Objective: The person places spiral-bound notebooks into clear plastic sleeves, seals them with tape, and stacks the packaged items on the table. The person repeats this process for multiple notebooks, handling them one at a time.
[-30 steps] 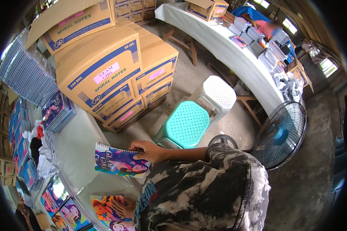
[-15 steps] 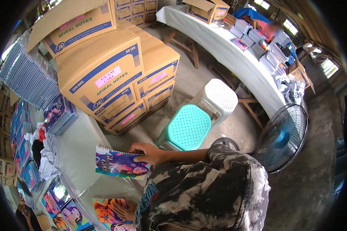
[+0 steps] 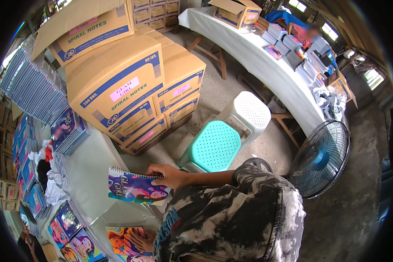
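Note:
My right hand (image 3: pixel 172 177) grips a spiral notebook (image 3: pixel 133 187) by its wire-bound edge, thumb across the colourful purple and blue cover. The notebook is held above the light table cover. Lower down, my left hand (image 3: pixel 143 241) lies with its fingers stretched out on an orange illustrated notebook (image 3: pixel 120 240). Part of another bright notebook (image 3: pixel 135 258) shows just below it at the picture's bottom. Beside these, to the left, several illustrated notebooks (image 3: pixel 84 244) lie in a group.
Crumpled white wrapping (image 3: pixel 54 185) and notebook stacks (image 3: pixel 70 133) line the table's left side. Large cartons (image 3: pixel 113 83) are piled ahead. Green (image 3: pixel 214 146) and white (image 3: pixel 249 111) stools and a fan (image 3: pixel 321 159) stand rightward. Another person's hands (image 3: pixel 29 240) show lower left; someone sits at the far table (image 3: pixel 249 52).
The view has shifted very slightly. Both my hands keep their places, the right one on the spiral notebook and the left one flat on the orange cover.

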`<state>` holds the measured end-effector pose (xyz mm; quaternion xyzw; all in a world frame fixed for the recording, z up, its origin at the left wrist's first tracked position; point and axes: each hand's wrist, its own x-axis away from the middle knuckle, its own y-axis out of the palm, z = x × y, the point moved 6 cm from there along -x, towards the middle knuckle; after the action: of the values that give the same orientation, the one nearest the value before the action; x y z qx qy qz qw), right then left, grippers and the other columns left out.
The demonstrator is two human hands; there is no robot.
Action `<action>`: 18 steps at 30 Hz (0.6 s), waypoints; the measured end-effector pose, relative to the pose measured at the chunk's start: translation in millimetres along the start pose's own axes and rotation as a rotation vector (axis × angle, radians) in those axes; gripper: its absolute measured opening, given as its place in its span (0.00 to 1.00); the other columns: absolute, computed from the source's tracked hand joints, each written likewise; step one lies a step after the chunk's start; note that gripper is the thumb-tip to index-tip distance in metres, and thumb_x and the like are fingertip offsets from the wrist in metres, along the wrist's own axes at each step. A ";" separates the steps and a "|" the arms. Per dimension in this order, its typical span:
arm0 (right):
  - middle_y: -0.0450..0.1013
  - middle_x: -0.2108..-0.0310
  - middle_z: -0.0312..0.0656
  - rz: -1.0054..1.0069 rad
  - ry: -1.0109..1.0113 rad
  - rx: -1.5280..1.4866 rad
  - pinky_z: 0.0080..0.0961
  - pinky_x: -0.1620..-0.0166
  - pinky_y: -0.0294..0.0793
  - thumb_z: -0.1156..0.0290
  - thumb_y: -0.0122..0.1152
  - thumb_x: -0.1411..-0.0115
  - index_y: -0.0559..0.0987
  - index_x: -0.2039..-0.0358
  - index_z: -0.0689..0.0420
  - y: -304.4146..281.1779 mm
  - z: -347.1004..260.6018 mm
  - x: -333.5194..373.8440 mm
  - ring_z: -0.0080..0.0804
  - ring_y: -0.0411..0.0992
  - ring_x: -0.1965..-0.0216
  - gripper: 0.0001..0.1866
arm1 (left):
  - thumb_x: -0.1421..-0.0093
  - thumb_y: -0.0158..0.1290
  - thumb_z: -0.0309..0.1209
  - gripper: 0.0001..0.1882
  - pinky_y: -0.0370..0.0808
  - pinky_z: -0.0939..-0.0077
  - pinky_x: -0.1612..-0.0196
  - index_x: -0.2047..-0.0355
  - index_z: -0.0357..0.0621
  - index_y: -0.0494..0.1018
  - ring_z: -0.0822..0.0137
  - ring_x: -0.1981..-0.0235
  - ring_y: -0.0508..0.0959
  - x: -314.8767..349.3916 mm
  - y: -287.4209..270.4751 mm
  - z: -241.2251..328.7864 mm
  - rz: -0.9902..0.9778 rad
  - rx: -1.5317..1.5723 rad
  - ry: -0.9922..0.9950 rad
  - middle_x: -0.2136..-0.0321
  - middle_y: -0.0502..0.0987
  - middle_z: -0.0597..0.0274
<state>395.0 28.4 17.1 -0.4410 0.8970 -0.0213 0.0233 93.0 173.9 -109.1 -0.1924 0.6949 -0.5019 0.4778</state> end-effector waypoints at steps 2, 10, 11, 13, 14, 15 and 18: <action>0.72 0.65 0.48 0.003 -0.001 -0.010 0.27 0.57 0.67 0.79 0.57 0.50 0.69 0.61 0.65 -0.3 2.2 -0.6 0.33 0.71 0.62 0.14 | 0.43 0.46 0.51 0.27 0.59 0.72 0.46 0.45 0.56 0.66 0.68 0.45 0.67 -5.5 -12.3 8.9 -0.009 0.010 -0.021 0.45 0.67 0.72; 0.72 0.65 0.47 -0.005 -0.004 -0.012 0.27 0.57 0.67 0.79 0.57 0.49 0.70 0.61 0.64 2.4 -1.6 -1.8 0.33 0.71 0.63 0.14 | 0.43 0.43 0.53 0.28 0.59 0.73 0.47 0.45 0.57 0.65 0.69 0.46 0.67 0.7 2.2 -1.9 -0.003 0.035 -0.015 0.45 0.67 0.72; 0.72 0.65 0.47 -0.009 0.003 -0.011 0.27 0.57 0.67 0.79 0.57 0.49 0.70 0.61 0.64 2.1 -1.7 -2.3 0.33 0.71 0.63 0.14 | 0.43 0.43 0.53 0.28 0.59 0.72 0.47 0.45 0.57 0.65 0.69 0.46 0.67 0.8 1.8 -0.1 0.101 0.026 0.043 0.45 0.67 0.72; 0.72 0.65 0.47 -0.011 0.006 -0.008 0.27 0.57 0.67 0.79 0.57 0.49 0.70 0.61 0.64 1.8 -0.5 -3.3 0.33 0.71 0.63 0.14 | 0.43 0.43 0.53 0.28 0.59 0.72 0.47 0.45 0.57 0.65 0.69 0.46 0.67 1.8 -1.0 3.5 0.214 0.019 0.100 0.45 0.67 0.72; 0.72 0.65 0.47 -0.009 0.003 -0.007 0.27 0.57 0.67 0.79 0.57 0.50 0.70 0.61 0.65 2.1 0.9 -4.1 0.33 0.71 0.63 0.14 | 0.44 0.43 0.53 0.28 0.59 0.73 0.47 0.45 0.57 0.65 0.69 0.46 0.67 0.4 -2.3 5.4 0.224 0.019 0.100 0.45 0.67 0.72; 0.72 0.65 0.47 -0.007 -0.001 -0.005 0.26 0.57 0.67 0.79 0.57 0.50 0.69 0.61 0.65 2.0 1.6 -4.6 0.33 0.70 0.63 0.14 | 0.44 0.43 0.53 0.28 0.59 0.73 0.47 0.45 0.57 0.65 0.69 0.46 0.67 -1.1 -4.2 7.6 0.233 0.020 0.099 0.45 0.67 0.72; 0.72 0.66 0.47 -0.006 0.006 -0.005 0.26 0.57 0.67 0.79 0.57 0.50 0.69 0.61 0.65 2.1 -2.2 -3.1 0.33 0.70 0.64 0.14 | 0.44 0.44 0.52 0.28 0.59 0.74 0.47 0.45 0.57 0.65 0.70 0.46 0.67 -4.1 -8.8 9.2 -0.071 -0.053 -0.030 0.45 0.67 0.72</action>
<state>395.1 32.2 19.3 -0.4436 0.8958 -0.0203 0.0193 101.0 168.5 -99.8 -0.2369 0.6934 -0.4970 0.4648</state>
